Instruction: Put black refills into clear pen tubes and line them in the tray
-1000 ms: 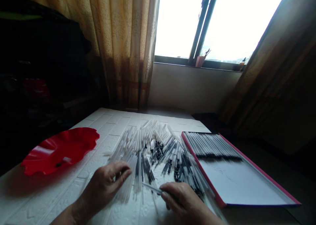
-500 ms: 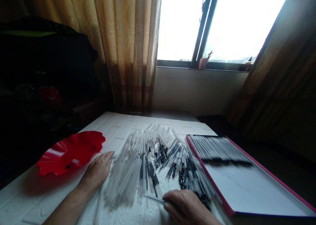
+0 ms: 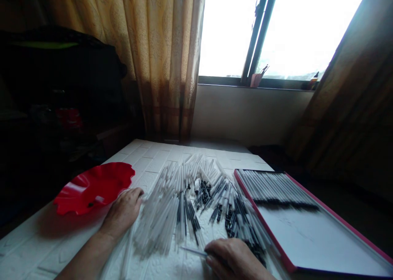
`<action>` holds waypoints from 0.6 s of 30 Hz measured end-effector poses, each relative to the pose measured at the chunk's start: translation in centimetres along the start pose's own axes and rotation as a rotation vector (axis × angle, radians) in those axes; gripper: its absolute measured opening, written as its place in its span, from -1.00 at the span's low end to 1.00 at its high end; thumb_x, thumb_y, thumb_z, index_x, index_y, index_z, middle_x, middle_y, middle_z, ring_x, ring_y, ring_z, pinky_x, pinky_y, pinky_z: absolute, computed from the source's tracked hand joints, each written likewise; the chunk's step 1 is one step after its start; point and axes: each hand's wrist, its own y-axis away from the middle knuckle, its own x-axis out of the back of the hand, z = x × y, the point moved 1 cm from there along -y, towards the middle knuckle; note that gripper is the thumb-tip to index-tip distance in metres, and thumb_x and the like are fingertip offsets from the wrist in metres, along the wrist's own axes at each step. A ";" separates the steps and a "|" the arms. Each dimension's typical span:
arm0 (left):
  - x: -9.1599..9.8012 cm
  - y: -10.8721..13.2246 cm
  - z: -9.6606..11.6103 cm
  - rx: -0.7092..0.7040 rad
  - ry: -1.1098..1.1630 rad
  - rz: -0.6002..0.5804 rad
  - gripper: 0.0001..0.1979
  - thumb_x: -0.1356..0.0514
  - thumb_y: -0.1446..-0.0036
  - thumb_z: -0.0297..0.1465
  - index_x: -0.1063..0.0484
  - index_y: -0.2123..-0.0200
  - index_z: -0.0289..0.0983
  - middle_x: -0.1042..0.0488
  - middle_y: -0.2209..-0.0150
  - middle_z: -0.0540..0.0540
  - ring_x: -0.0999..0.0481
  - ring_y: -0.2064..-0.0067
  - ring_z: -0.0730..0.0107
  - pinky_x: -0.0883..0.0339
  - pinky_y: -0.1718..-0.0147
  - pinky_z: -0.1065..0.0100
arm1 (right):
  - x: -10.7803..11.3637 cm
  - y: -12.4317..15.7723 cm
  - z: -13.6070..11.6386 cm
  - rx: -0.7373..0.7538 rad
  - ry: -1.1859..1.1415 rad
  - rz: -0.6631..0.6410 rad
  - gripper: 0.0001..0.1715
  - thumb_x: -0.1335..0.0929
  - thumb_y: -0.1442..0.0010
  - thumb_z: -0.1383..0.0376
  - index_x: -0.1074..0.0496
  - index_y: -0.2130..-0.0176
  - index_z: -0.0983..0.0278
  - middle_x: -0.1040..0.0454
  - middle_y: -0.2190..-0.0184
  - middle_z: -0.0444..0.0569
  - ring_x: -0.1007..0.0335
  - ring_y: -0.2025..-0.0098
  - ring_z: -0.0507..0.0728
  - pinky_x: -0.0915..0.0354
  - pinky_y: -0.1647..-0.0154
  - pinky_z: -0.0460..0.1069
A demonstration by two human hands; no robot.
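Note:
My right hand [image 3: 236,257] is low in the middle, closed on a slim pale pen-like tube [image 3: 194,251] that points left over the white tabletop. My left hand [image 3: 124,208] lies at the left edge of a heap of clear plastic tubes [image 3: 158,218], fingers stretched forward and empty as far as they show. Dark refill-like sticks [image 3: 188,214] lie at the heap's middle. Beyond my right hand is a bunch of clear pieces with black ends [image 3: 236,218]. Blur hides their finer detail.
A red wavy-rimmed bowl [image 3: 69,198] with small bits inside stands at the left. On the right, a pink-edged shallow box [image 3: 325,241] holds a row of clear black-ended sticks [image 3: 279,186] along its far part. Curtains and a window are behind the table.
The whole view has shifted slightly, so everything sits a little further right. The left fingertips look a little more bent. My right hand keeps hold of the tube.

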 end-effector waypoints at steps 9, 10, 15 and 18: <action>0.5 0.1 0.8 0.003 0.212 0.129 -0.59 0.07 -0.17 -0.34 -0.41 0.00 -0.31 -0.55 0.03 -0.30 -0.55 0.01 0.01 -0.38 0.03 0.08 | -0.4 -0.3 0.2 0.023 0.056 0.024 -0.78 -0.31 -0.20 0.38 -0.58 0.27 0.29 -0.65 0.34 0.04 -0.60 0.28 0.17 -0.23 0.38 -0.13; 0.5 0.2 1.0 -0.008 0.254 0.135 -0.58 0.07 -0.17 -0.33 -0.41 0.01 -0.29 -0.55 0.02 -0.28 -0.54 0.00 0.03 -0.39 0.02 0.10 | -0.4 -0.3 0.2 0.024 0.059 0.025 -0.78 -0.30 -0.20 0.38 -0.57 0.28 0.30 -0.65 0.34 0.04 -0.60 0.28 0.17 -0.23 0.38 -0.13; 0.5 0.5 2.2 -0.032 0.476 0.105 -0.68 0.02 -0.11 -0.29 -0.40 0.11 -0.16 -0.59 0.12 -0.14 -0.58 0.08 0.17 -0.42 0.07 0.22 | -0.3 -0.2 0.1 0.021 0.051 0.021 -0.79 -0.31 -0.19 0.38 -0.57 0.25 0.31 -0.65 0.33 0.06 -0.60 0.26 0.19 -0.24 0.36 -0.13; 0.7 1.0 2.9 -0.001 0.615 0.057 -0.76 -0.04 -0.11 -0.26 -0.32 0.15 -0.13 -0.61 0.23 -0.09 -0.61 0.20 0.19 -0.46 0.26 0.27 | -0.1 -0.2 0.0 0.006 0.061 -0.003 -0.78 -0.31 -0.21 0.36 -0.57 0.27 0.31 -0.65 0.32 0.08 -0.60 0.25 0.20 -0.24 0.37 -0.12</action>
